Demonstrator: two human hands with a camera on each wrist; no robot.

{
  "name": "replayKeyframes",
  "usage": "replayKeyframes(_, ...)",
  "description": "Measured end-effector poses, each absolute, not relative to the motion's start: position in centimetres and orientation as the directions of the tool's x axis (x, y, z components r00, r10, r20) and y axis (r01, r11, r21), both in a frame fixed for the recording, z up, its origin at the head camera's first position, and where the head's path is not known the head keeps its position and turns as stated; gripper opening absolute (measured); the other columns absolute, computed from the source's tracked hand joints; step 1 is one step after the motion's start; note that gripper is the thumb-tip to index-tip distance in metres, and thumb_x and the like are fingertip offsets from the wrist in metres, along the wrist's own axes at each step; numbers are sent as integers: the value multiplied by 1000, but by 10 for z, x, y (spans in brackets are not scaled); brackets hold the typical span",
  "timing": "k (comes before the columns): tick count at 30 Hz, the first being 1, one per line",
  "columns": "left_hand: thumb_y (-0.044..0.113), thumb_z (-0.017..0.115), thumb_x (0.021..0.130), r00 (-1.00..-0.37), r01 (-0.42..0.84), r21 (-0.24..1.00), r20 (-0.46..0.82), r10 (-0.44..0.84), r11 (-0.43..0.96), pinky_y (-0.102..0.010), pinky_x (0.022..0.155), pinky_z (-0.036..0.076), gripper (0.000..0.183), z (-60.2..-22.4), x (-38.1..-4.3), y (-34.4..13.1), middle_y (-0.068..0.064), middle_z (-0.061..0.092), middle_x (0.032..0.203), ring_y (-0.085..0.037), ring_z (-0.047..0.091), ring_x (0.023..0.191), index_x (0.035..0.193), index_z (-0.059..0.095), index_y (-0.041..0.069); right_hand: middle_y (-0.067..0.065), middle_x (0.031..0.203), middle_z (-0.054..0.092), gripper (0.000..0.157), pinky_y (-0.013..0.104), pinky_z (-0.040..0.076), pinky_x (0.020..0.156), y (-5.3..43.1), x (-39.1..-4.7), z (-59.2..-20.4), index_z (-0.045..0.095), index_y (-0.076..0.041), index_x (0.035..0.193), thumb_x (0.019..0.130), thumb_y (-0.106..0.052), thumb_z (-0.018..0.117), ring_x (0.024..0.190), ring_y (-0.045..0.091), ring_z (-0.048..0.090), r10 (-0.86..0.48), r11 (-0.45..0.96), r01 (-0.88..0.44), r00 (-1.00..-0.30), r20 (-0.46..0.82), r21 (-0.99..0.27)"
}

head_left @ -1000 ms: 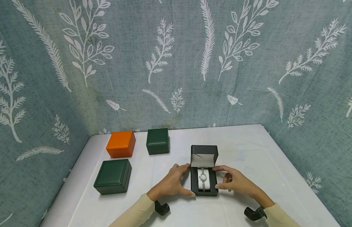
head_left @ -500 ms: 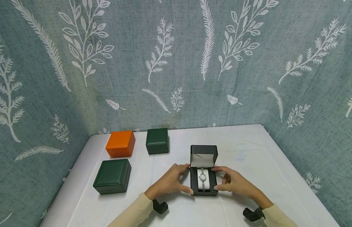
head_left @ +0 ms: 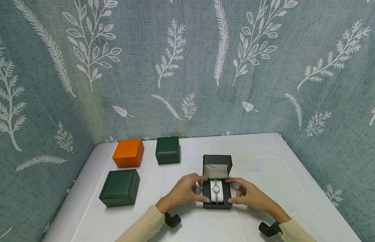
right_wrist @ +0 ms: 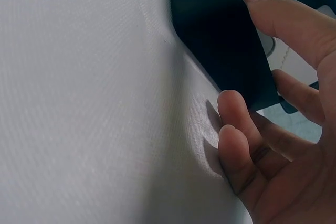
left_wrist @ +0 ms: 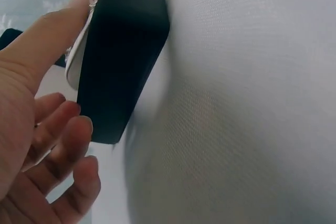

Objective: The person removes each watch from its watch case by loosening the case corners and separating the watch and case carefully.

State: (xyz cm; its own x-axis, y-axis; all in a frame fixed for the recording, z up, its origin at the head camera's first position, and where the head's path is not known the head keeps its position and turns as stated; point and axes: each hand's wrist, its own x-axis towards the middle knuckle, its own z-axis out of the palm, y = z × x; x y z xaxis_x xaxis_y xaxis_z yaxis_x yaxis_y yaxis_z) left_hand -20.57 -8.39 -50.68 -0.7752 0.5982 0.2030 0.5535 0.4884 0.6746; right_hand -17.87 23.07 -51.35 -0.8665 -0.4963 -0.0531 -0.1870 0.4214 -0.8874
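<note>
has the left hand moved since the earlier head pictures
Yes, slightly: in the head view, the left hand has shifted right, its fingertips now over the left rim of the open black box, which has stayed put.

a curtained-off booth, shown by leaf-printed drapes (head_left: 202, 60) on three sides of a white-covered table (head_left: 266, 181).

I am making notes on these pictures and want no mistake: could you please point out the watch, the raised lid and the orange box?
Watch (head_left: 216, 189): head view, on its round dial.
Raised lid (head_left: 217, 171): head view, on its pale inner lining.
Orange box (head_left: 127, 151): head view, on its top.
</note>
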Motion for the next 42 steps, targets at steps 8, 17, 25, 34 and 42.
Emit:
replayKeyframes(8,51,90,74,-759,591,593,179,626,547,-19,62,44,69,-503,-206,-77,8,57,95,-1,52,68,129,71,15,9,84,61,70,28,46,58,230,-178,-512,51,-18,150,88,-26,84,70,16,55,-505,412,-197,-862,-43,-890)
replayKeyframes(17,55,89,75,-750,624,501,171,638,600,-19,61,39,73,-500,-206,-71,10,52,91,-2,44,69,133,70,15,10,83,61,70,28,46,57,230,-178,-511,51,-17,150,88,-25,84,69,15,54,-506,411,-187,-861,-53,-892)
replayKeyframes(25,54,87,78,-753,615,480,122,646,626,-21,62,39,71,-493,-207,-65,10,53,91,-4,46,74,133,70,13,10,84,61,70,27,45,58,229,-178,-511,52,-19,149,88,-26,85,70,16,54,-498,419,-175,-865,-64,-891)
replayKeyframes(34,62,86,74,-736,652,337,66,674,679,-23,62,41,83,-485,-207,-60,5,59,98,-5,47,76,137,68,10,13,92,60,70,28,47,60,230,-178,-511,52,-19,150,88,-25,84,71,17,56,-496,422,-165,-865,-75,-891)
replayKeyframes(42,54,87,78,-763,621,318,34,646,717,-29,73,52,72,-480,-203,-54,1,68,112,-9,61,92,131,71,9,17,105,57,68,28,47,60,228,-177,-510,53,-19,149,88,-25,84,73,17,57,-494,424,-176,-867,-64,-888)
